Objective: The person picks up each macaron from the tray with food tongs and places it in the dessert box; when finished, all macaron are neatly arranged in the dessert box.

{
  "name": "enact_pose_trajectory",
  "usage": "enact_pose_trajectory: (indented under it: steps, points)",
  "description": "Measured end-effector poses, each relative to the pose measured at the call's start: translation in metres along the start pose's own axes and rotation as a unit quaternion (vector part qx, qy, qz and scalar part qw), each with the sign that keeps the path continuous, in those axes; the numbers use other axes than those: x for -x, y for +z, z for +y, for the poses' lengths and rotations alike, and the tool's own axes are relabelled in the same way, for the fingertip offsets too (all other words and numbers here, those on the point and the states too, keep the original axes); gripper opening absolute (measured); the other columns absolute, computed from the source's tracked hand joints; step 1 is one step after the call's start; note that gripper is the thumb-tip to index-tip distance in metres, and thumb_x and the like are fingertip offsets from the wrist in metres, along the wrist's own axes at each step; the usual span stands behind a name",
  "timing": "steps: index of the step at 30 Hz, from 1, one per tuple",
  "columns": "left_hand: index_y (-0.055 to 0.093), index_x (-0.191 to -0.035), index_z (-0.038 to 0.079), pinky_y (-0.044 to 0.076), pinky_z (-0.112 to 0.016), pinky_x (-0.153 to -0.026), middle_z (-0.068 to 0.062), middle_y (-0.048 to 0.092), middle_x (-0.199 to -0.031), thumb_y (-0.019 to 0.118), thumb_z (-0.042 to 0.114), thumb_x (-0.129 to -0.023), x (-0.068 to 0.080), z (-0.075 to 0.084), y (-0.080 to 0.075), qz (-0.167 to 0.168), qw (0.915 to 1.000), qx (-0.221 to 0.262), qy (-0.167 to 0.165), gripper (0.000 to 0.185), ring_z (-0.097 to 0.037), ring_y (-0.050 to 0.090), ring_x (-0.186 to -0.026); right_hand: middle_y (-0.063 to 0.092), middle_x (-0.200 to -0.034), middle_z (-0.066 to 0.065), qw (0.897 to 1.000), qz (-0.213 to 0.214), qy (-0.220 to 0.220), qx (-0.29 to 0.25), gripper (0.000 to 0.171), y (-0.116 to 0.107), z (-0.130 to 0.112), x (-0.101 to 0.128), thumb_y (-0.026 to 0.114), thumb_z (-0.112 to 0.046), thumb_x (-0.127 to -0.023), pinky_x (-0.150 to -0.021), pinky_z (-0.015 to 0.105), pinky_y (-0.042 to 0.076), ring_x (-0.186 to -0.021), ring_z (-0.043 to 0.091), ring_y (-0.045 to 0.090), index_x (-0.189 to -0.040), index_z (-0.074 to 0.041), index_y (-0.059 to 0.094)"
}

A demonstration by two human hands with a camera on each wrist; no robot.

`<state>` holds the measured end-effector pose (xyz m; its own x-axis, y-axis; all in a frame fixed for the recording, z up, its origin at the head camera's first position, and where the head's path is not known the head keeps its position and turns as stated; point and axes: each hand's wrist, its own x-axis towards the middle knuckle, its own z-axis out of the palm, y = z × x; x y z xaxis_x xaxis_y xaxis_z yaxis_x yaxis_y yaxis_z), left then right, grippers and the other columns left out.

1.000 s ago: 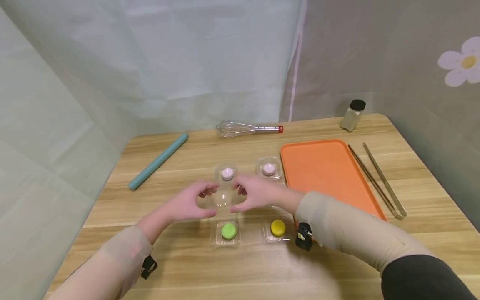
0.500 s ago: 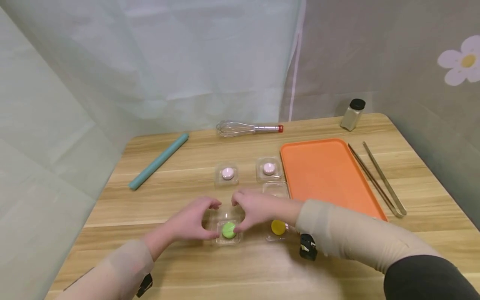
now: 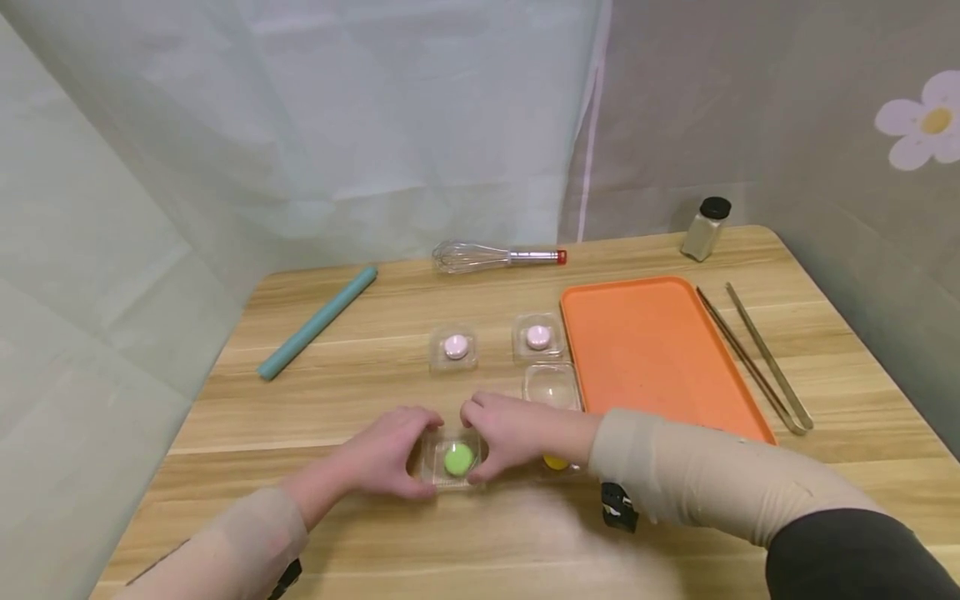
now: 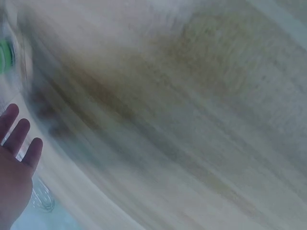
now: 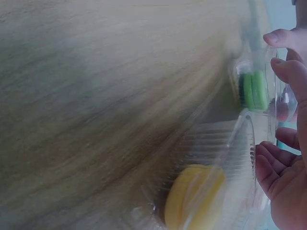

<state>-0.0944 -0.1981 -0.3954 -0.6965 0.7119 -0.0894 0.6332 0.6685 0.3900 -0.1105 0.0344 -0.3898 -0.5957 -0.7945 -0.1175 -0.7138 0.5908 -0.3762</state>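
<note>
A green macaron point(image 3: 458, 459) lies in a clear plastic box point(image 3: 453, 438) whose lid is folded down over it. My left hand point(image 3: 386, 450) holds the box's left side, fingers at the back corner and thumb at the front. On the other side, my right hand point(image 3: 510, 429) grips it the same way. The right wrist view shows the green macaron side-on, with fingertips at the lid's edge. Beneath my right forearm, a yellow macaron point(image 5: 194, 199) sits in another clear box, its lid point(image 3: 551, 383) standing open behind; my hand partly hides it.
Two boxed pale pink macarons, the left one point(image 3: 456, 347) and the right one point(image 3: 537, 337), stand farther back. An orange tray point(image 3: 645, 350) lies to the right beside metal tongs point(image 3: 772, 367). A whisk point(image 3: 495, 257), a teal rolling pin point(image 3: 318, 323) and a black-capped jar point(image 3: 707, 230) line the back.
Both hands have moved toward me from the box's raised lid to its sides. The lid of the green macaron's box has swung down over it.
</note>
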Motion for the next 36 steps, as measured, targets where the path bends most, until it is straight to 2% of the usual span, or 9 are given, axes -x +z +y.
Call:
enact_pose_trajectory:
  steps: [4,8,15,21,28,36]
  points:
    - [0.047,-0.123,0.003,0.045,-0.037,-0.088,-0.001,0.054,-0.111,0.082,0.045,-0.063,0.001,0.0,0.004,0.012,0.9997,-0.007,0.019,0.081,-0.016,0.05,-0.102,0.049,-0.095,-0.001,1.0,0.003,-0.003,0.008,0.059,0.002,-0.002,0.001,0.075,-0.052,-0.069,-0.072,0.02,0.044,-0.081,0.008,0.047,-0.102,-0.01,0.051]
    - [0.048,-0.121,0.003,0.044,-0.038,-0.088,-0.001,0.054,-0.11,0.081,0.051,-0.062,0.005,0.0,0.006,0.01,0.9997,-0.011,0.021,0.083,-0.016,0.051,-0.101,0.048,-0.095,-0.001,1.0,-0.001,-0.018,0.011,0.06,0.005,-0.006,0.003,0.074,-0.053,-0.07,-0.073,0.02,0.044,-0.082,0.008,0.046,-0.104,-0.009,0.051]
    - [0.048,-0.122,0.007,0.042,-0.039,-0.09,0.004,0.054,-0.109,0.078,0.059,-0.061,0.006,0.003,0.004,-0.013,0.9999,0.005,-0.001,0.086,-0.014,0.05,-0.102,0.047,-0.096,-0.002,0.999,0.002,-0.028,0.023,0.06,0.008,-0.006,0.007,0.073,-0.055,-0.07,-0.073,0.018,0.043,-0.083,0.007,0.045,-0.103,-0.01,0.05]
    - [0.049,-0.118,0.008,0.044,-0.037,-0.086,0.006,0.053,-0.104,0.078,0.056,-0.063,0.002,0.003,0.004,0.007,0.9997,-0.015,0.02,0.079,-0.011,0.05,-0.095,0.043,-0.091,-0.003,0.999,0.011,-0.032,0.019,0.065,0.007,-0.004,0.007,0.076,-0.058,-0.064,-0.07,0.018,0.042,-0.079,0.007,0.044,-0.098,-0.011,0.046]
    - [0.05,-0.119,0.005,0.044,-0.04,-0.088,0.0,0.056,-0.107,0.079,0.053,-0.063,0.002,0.001,0.004,0.04,0.9984,-0.031,0.026,0.079,-0.015,0.051,-0.098,0.042,-0.092,-0.001,0.999,0.03,-0.021,0.022,0.062,0.011,-0.006,0.004,0.078,-0.048,-0.064,-0.071,0.019,0.045,-0.078,0.008,0.045,-0.099,-0.011,0.043]
    - [0.05,-0.122,0.004,0.042,-0.042,-0.093,-0.005,0.057,-0.114,0.077,0.059,-0.063,0.006,-0.003,0.001,0.035,0.9991,-0.019,0.014,0.085,-0.02,0.052,-0.106,0.043,-0.094,0.0,0.999,0.031,-0.002,0.032,0.063,0.011,-0.007,0.001,0.079,-0.048,-0.063,-0.071,0.021,0.046,-0.081,0.01,0.045,-0.101,-0.01,0.044]
